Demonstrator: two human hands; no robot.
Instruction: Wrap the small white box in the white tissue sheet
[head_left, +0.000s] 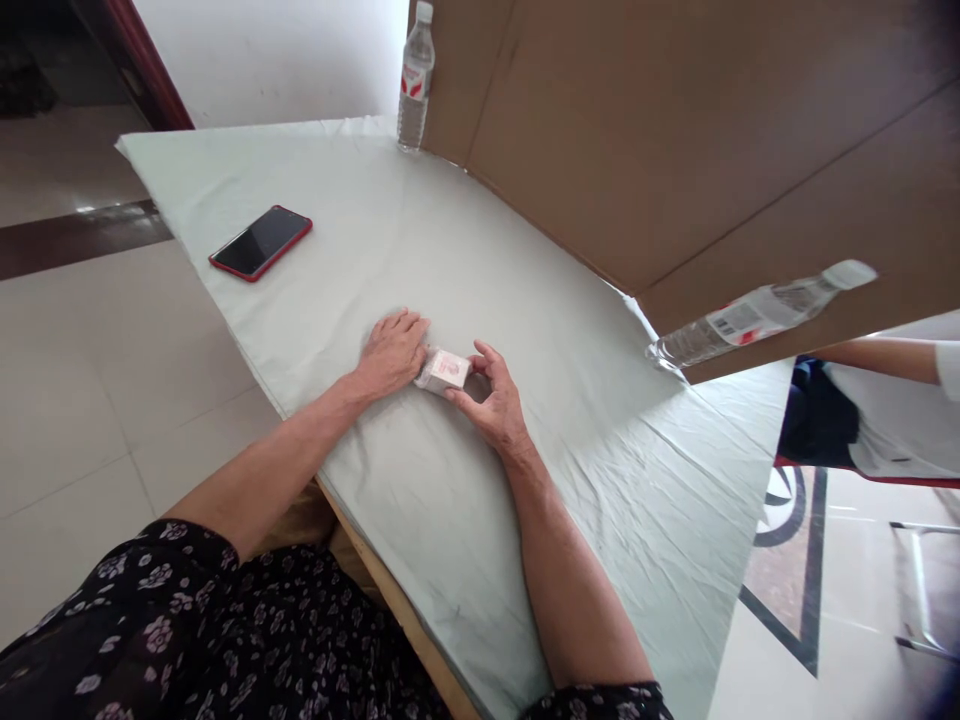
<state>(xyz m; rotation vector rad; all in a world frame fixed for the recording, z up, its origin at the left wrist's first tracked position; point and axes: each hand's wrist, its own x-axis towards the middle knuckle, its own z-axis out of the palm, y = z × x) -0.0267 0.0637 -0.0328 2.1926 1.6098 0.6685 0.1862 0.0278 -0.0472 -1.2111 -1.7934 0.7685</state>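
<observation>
A small white box [448, 369] with red print on top lies on the pale green tablecloth [360, 260], between my two hands. My left hand [392, 352] rests palm down on the cloth, fingers stretched out, its thumb side against the box's left end. Curved around the right end is my right hand [495, 398]; its thumb touches the near edge and fingertips meet the right side, leaving a gap by the palm. The box's left end is partly hidden by my left hand.
A phone in a red case [262, 243] lies at the far left. A brown cardboard panel [600, 130] stands across the table, with one water bottle [416, 80] at its far end and another bottle [757, 312] at its near end. Beyond it, a person's arm [877, 358] shows.
</observation>
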